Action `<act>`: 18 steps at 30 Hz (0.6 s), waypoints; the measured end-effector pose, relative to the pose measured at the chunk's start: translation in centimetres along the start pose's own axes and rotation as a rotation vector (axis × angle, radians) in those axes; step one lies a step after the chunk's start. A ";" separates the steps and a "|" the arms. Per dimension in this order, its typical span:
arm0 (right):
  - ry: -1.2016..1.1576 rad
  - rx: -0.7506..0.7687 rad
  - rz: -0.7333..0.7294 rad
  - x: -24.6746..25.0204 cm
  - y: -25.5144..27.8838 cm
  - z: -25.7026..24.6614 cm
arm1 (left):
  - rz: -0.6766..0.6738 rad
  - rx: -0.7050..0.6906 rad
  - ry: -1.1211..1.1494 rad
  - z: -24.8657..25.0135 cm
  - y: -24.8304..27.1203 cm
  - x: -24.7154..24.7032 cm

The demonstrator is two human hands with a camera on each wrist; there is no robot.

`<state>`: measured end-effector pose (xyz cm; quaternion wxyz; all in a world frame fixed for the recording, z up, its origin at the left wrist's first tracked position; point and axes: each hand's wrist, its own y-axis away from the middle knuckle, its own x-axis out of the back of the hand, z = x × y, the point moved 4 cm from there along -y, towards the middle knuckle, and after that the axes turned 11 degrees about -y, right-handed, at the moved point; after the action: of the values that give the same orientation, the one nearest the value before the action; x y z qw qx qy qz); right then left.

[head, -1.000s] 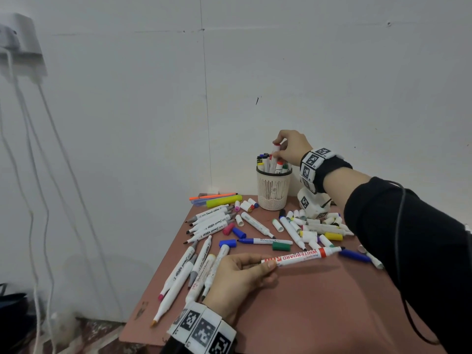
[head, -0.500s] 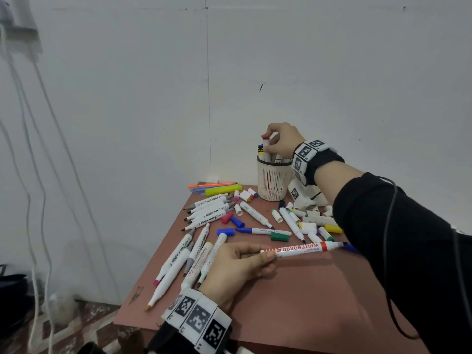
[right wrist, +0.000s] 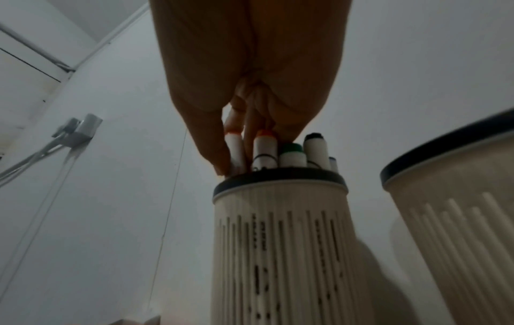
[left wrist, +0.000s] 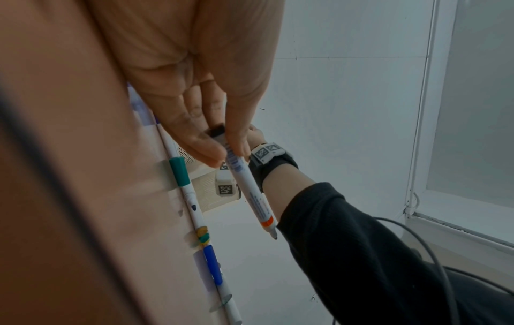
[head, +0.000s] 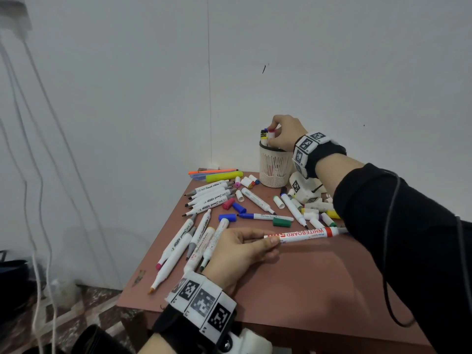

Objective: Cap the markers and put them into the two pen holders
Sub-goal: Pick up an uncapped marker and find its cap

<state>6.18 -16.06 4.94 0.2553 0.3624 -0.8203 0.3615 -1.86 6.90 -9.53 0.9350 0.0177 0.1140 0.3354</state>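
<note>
Head view: the right hand (head: 286,132) is up at the pen holder (head: 275,164), with its fingers pinched round a white marker (head: 271,135) that has a red tip. The holder is already packed with capped markers. I think the marker should slide straight down into a gap, gently, so the holder does not tip. The left hand (head: 240,247) pinches a whiteboard marker (head: 304,234) low over the table (head: 319,282). Lots of loose markers and caps lie past those fingers.

Left wrist view: the thumb and fingers (left wrist: 205,149) squeeze the back end of the whiteboard marker (left wrist: 254,198). Its tip is bare, so it needs a cap.

Right wrist view: the fingers (right wrist: 211,140) hold the white marker (right wrist: 236,151) just inside the dark rim of the pen holder (right wrist: 281,237). Other capped markers stand right beside them. A second holder (right wrist: 456,215) stands near; I cannot see what is in it.
</note>
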 end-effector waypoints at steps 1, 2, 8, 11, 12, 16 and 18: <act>0.016 0.012 -0.011 0.0 0.1 -0.1 | 0.001 0.000 -0.002 0.0 0.0 0.0; 0.034 0.024 -0.019 0.1 0.1 -0.1 | 0.001 0.000 -0.005 0.0 0.0 0.0; 0.205 0.080 -0.045 0.5 0.3 -1.2 | 0.008 0.007 -0.003 0.0 0.1 0.0; 0.263 0.043 -0.116 0.8 -0.2 -1.5 | 0.014 0.012 0.006 0.0 0.2 0.1; 0.266 0.019 -0.147 0.9 -0.4 -1.4 | 0.011 0.013 0.009 0.0 0.2 0.0; 0.264 -0.003 -0.201 0.8 -1.0 -1.1 | 0.011 0.011 0.015 0.1 0.2 0.1; 0.280 0.011 -0.189 0.5 -1.0 -1.3 | 0.015 0.013 0.018 0.1 0.2 0.1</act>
<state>6.89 -15.73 6.49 0.3981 0.3853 -0.7368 0.3876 -1.91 7.11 -9.47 0.9313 0.0218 0.1243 0.3417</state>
